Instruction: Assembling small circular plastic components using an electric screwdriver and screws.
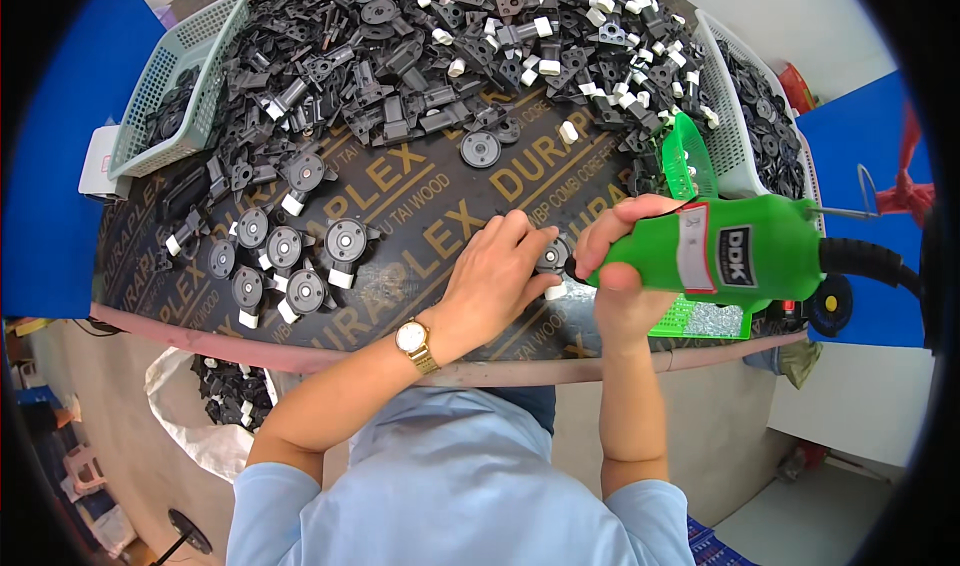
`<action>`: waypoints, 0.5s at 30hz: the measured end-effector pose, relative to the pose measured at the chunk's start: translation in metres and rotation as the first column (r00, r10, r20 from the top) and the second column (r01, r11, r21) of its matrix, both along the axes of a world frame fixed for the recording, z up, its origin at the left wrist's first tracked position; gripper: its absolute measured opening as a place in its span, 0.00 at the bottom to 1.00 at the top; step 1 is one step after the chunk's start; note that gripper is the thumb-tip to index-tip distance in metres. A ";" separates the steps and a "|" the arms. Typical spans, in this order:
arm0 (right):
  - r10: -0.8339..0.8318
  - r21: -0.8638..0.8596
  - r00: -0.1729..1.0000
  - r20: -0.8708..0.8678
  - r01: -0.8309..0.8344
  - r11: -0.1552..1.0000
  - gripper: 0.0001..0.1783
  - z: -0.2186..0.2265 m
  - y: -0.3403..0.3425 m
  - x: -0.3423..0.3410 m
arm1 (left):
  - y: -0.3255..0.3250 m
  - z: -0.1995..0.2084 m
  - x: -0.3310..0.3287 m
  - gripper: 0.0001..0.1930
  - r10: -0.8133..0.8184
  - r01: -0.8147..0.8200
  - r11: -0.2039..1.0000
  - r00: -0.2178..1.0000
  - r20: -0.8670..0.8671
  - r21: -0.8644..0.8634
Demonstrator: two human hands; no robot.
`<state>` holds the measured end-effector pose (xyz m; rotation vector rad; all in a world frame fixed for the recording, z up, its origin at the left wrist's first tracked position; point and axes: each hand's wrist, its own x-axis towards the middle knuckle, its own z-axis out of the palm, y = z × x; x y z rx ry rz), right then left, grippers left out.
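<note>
My right hand (625,256) wraps round a green electric screwdriver (765,251), which lies nearly level with its black cable leading off to the right. Its tip end points left, at a black round plastic part (552,254) with a white tab. My left hand (500,266), a gold watch on its wrist, grips that part against the table, fingertips at its edge. The bit itself is hidden by my right fingers. Left of my hands lie several black round parts with white tabs (346,238). A lone black disc (480,149) lies beyond my left hand.
A large heap of black plastic parts (400,76) covers the table's far side. Baskets of parts stand left (130,151) and right (735,151). A green tray (720,318) of small screws sits under the screwdriver; a green scoop-like basket (685,156) stands behind it. A white sack (210,446) is below.
</note>
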<state>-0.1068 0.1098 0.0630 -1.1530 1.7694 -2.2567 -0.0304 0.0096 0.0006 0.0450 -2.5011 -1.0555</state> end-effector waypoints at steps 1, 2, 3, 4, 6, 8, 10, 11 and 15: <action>-0.001 -0.044 1.000 -0.012 0.001 0.999 0.33 -0.005 -0.001 0.000 | 0.000 0.000 -0.001 0.25 0.002 -0.002 1.000 1.000 -0.004 0.000; 0.000 -0.044 1.000 -0.016 -0.001 0.999 0.33 -0.005 -0.001 0.000 | 0.000 -0.001 -0.001 0.25 0.004 -0.004 1.000 1.000 0.002 -0.003; -0.036 -0.025 0.999 -0.001 0.036 0.999 0.31 -0.004 -0.001 -0.001 | 0.001 0.000 -0.002 0.25 0.006 -0.006 1.000 1.000 0.008 -0.005; -0.073 -0.005 0.997 0.017 0.073 0.997 0.30 -0.005 -0.001 0.000 | 0.001 0.001 -0.001 0.25 0.007 -0.007 1.000 1.000 0.005 -0.005; -0.099 -0.003 0.995 0.035 0.099 0.995 0.29 -0.005 -0.002 -0.002 | 0.002 0.004 0.000 0.25 0.028 -0.027 1.000 0.999 0.039 -0.009; -0.130 -0.002 0.990 0.049 0.130 0.992 0.28 -0.007 -0.002 -0.006 | 0.004 0.004 0.000 0.24 0.028 -0.028 1.000 0.999 0.033 0.001; -0.141 0.040 0.983 -0.114 0.146 0.988 0.30 -0.012 0.000 -0.010 | 0.005 0.005 -0.001 0.24 0.028 -0.028 1.000 0.999 0.029 0.009; -0.125 0.058 0.979 -0.160 0.136 0.989 0.33 -0.010 0.000 -0.015 | 0.006 0.006 -0.001 0.24 0.028 -0.028 1.000 0.999 0.032 0.010; -0.063 -0.061 0.998 0.027 0.065 0.996 0.43 0.014 0.017 -0.015 | 0.007 0.003 -0.002 0.24 0.028 -0.028 1.000 1.000 0.011 -0.012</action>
